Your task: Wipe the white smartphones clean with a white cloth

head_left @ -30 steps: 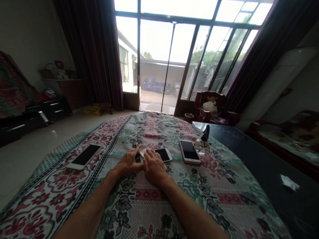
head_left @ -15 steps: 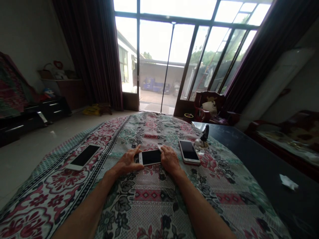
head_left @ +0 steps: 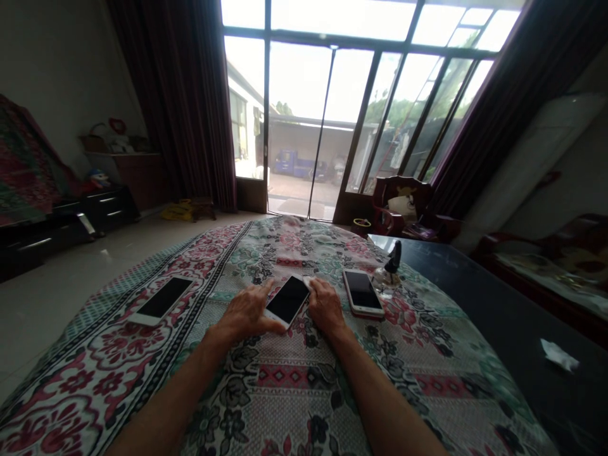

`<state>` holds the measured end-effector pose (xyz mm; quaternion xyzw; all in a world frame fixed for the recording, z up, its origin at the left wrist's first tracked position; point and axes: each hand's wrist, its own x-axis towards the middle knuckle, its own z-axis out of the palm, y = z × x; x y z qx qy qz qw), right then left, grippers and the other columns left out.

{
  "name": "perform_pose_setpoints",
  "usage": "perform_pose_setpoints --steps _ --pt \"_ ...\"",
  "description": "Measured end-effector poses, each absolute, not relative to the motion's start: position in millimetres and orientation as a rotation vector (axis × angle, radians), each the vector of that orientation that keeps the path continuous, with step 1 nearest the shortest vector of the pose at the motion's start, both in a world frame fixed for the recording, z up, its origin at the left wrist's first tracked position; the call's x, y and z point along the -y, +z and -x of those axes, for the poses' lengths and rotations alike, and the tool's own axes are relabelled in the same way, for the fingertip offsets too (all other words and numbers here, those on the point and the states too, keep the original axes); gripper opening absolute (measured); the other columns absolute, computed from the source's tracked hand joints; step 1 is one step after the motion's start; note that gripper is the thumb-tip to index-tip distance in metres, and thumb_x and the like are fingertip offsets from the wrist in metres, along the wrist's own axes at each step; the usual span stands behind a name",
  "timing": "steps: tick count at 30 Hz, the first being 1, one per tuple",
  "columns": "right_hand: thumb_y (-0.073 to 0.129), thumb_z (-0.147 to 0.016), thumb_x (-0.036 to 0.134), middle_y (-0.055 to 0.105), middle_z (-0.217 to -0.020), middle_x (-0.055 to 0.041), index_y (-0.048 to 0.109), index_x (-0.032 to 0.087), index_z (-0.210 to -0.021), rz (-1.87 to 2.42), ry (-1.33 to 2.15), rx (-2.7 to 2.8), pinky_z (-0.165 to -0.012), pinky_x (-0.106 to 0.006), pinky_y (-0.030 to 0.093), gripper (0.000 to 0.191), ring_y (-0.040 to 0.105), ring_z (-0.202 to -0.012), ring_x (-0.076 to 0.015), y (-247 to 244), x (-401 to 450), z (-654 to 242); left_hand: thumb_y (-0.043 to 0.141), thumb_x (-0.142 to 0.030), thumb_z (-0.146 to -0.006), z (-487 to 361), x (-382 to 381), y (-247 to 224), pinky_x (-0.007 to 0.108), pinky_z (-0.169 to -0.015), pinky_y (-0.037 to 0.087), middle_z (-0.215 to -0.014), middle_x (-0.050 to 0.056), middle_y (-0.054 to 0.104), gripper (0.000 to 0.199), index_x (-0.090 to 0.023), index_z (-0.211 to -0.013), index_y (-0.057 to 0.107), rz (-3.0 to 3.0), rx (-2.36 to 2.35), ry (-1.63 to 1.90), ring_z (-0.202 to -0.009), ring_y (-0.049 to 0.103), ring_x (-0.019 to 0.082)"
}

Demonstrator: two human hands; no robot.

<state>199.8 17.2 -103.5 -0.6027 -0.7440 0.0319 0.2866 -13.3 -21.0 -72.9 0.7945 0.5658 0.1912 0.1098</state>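
1. White smartphone [head_left: 287, 301], black screen up, lying on the floral cloth [head_left: 285, 380] between our hands, turned diagonally, top end toward the upper right. Screen dark, glossy, no visible damage.
2. We have the hands apart, neither clamped on the phone.
3. The left hand [head_left: 247, 311] lies palm-down on the cloth, its fingers [head_left: 270, 289] at the phone's left edge.
4. The right hand [head_left: 325, 308] lies palm-down, its fingertips just beside the phone's top corner, next to a small white bit [head_left: 308, 280]; we cannot tell what that is.
5. A white phone [head_left: 161, 301] lies well left, and a pink-edged phone [head_left: 362, 293] near the right hand.
6. A glass bottle with a black top [head_left: 387, 278] stands just past that phone.
7. A crumpled white tissue [head_left: 560, 354] lies on the dark counter [head_left: 475, 304].
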Motion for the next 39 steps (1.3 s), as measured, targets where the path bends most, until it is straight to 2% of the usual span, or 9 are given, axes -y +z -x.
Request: perform_pose_setpoints --steps 3,8,11,14,16,21,27,33,39 --pt "0.039 -0.090 0.017 0.056 -0.133 -0.0095 0.058 0.015 -0.125 1.608 0.092 1.979 -0.107 -0.030 0.031 0.040 0.048 -0.124 -0.0198 -104 -18 -199 0.074 -0.049 -0.062 18 21 -69 0.033 -0.081 0.046 -0.093 0.005 0.067 0.095 -0.018 -0.144 0.038 -2.326 -1.527 0.542 -0.094 0.060 0.028" --pt "0.041 -0.090 0.017 0.058 -0.131 -0.0076 0.061 0.019 -0.120 1.578 0.100 2.025 -0.105 -0.032 0.034 0.036 0.050 -0.122 -0.0205 -101 -17 -198 0.071 -0.035 -0.065 19 18 -76 0.035 -0.086 0.047 -0.098 0.006 0.066 0.087 -0.017 -0.144 0.039 -2.360 -1.423 0.571 -0.098 0.058 0.027" --pt "0.042 -0.088 0.014 0.059 -0.130 -0.0070 0.063 0.018 -0.119 1.516 0.109 2.023 -0.106 -0.031 0.034 0.037 0.050 -0.121 -0.0192 -100 -18 -195 0.075 -0.038 -0.062 19 14 -86 0.038 -0.096 0.043 -0.116 0.009 0.063 0.091 -0.019 -0.144 0.039 -2.391 -1.408 0.585 -0.111 0.054 0.030" --pt "0.041 -0.088 0.013 0.056 -0.135 -0.0051 0.061 0.019 -0.123 1.485 0.128 2.051 -0.108 -0.033 0.033 0.040 0.047 -0.125 -0.0191 -100 -21 -190 0.078 -0.047 -0.061 23 10 -97 0.044 -0.110 0.030 -0.141 0.011 0.049 0.087 -0.022 -0.139 0.046 -2.424 -1.448 0.593 -0.131 0.039 0.033" --pt "0.040 -0.089 0.014 0.055 -0.137 -0.0048 0.061 0.019 -0.123 1.484 0.142 2.098 -0.108 -0.033 0.033 0.040 0.046 -0.127 -0.0193 -100 -23 -188 0.075 -0.052 -0.064 25 8 -102 0.046 -0.113 0.024 -0.148 0.011 0.042 0.082 -0.021 -0.136 0.050 -2.420 -1.458 0.537 -0.137 0.032 0.035" --pt "0.039 -0.089 0.011 0.052 -0.139 -0.0063 0.060 0.017 -0.124 1.439 0.134 2.245 -0.109 -0.032 0.032 0.041 0.041 -0.131 -0.0191 -97 -20 -189 0.072 -0.053 -0.069 27 8 -105 0.047 -0.113 0.022 -0.149 0.010 0.041 0.076 -0.022 -0.136 0.051 -2.418 -1.438 0.471 -0.138 0.031 0.034" --pt "0.040 -0.089 0.014 0.049 -0.142 -0.0062 0.055 0.019 -0.130 1.271 0.159 2.412 -0.113 -0.037 0.027 0.043 0.036 -0.136 -0.0211 -95 17 -193 0.071 -0.053 -0.070 25 10 -101 0.045 -0.114 0.021 -0.149 0.008 0.041 0.074 -0.024 -0.135 0.051 -2.408 -1.444 0.478 -0.139 0.030 0.032" --pt "0.038 -0.093 0.017 0.048 -0.143 -0.0045 0.053 0.022 -0.132 1.070 0.238 2.519 -0.113 -0.035 0.028 0.042 0.036 -0.136 -0.0181 -91 54 -197 0.071 -0.051 -0.070 24 11 -100 0.043 -0.114 0.020 -0.149 0.009 0.041 0.073 -0.021 -0.134 0.053 -2.406 -1.452 0.474 -0.139 0.030 0.031" --pt "0.039 -0.090 0.014 0.050 -0.141 -0.0070 0.057 0.020 -0.127 1.237 0.196 2.492 -0.110 -0.038 0.030 0.042 0.039 -0.133 -0.0205 -85 13 -192 0.070 -0.054 -0.070 25 10 -103 0.045 -0.114 0.021 -0.148 0.008 0.042 0.073 -0.024 -0.134 0.054 -2.410 -1.451 0.487 -0.138 0.031 0.032"
